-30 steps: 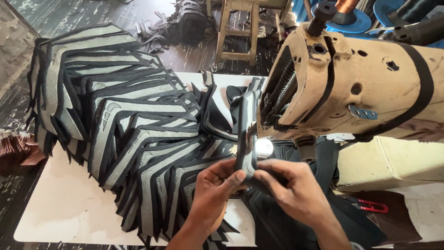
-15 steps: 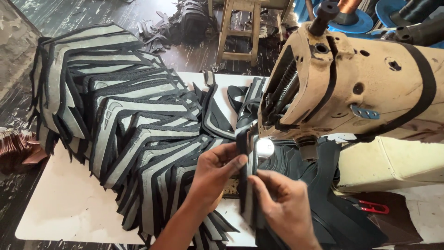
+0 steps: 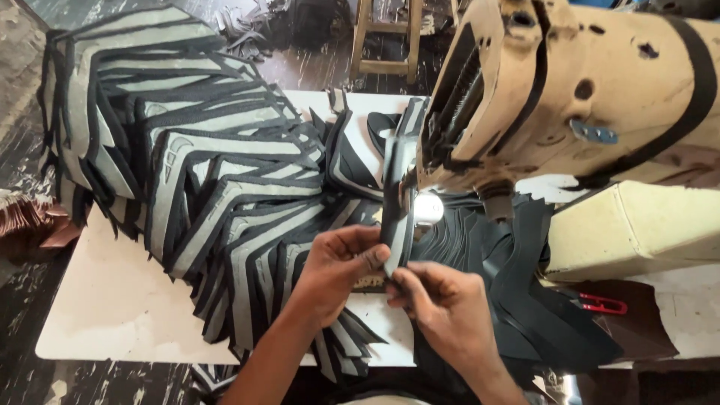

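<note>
My left hand (image 3: 341,264) and my right hand (image 3: 442,307) both pinch a narrow black-and-grey strip piece (image 3: 395,196) that stands on edge and runs up under the head of a worn beige sewing machine (image 3: 570,90). The left thumb and fingers grip the strip's near end from the left. The right fingertips hold its lower edge from below. A small shiny round metal part (image 3: 428,208) of the machine sits just right of the strip.
A big fanned pile of black-edged grey cut pieces (image 3: 202,172) covers the white table (image 3: 112,307) on the left. Black pieces (image 3: 517,300) are heaped at the right, beside red-handled snips (image 3: 602,304). A wooden stool (image 3: 386,37) stands behind the table.
Both hands have shifted slightly while keeping hold of the strip; the right hand has drawn down and closer under its near end.
</note>
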